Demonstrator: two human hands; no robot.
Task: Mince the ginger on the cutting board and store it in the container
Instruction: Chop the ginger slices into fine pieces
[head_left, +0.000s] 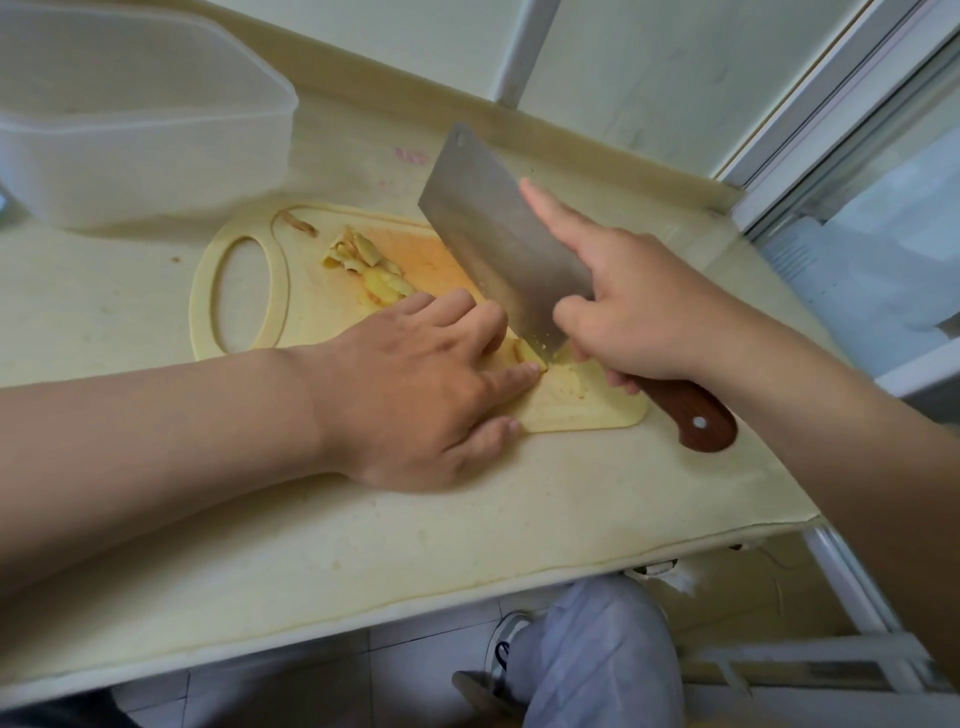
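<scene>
Well, close to the near edge of the surface (311, 545) the left hand (415, 384) lies low, its fingers (467, 317) curled over a ginger piece (530, 356) and pinning it to the cutting board (582, 410). Just beside it the right hand (639, 322) grips the cleaver (498, 234) where blade meets wooden handle (696, 415), forefinger stretched out along the flat of the blade. The edge is down on the board, touching the held piece, with a little pale mince (569, 379) on its right.

To my eye the danger is plain. The left fingertips sit right against the steel, and one finger lies flat towards the blade instead of being tucked back, so a chop that drifts left could nick it. The board also looks thin and lies near the surface's right edge, so hard chopping might make it slide.

Further back on the board waits a heap of ginger slices (363, 260), not yet cut, beside the board's oval handle hole. At the far-left corner stands the container (145, 130), open. It is cut off at the frame edge, and I cannot tell whether anything is in it.

How much ginger is under the left hand I cannot say either, since the knuckles and the blade cover most of it.
</scene>
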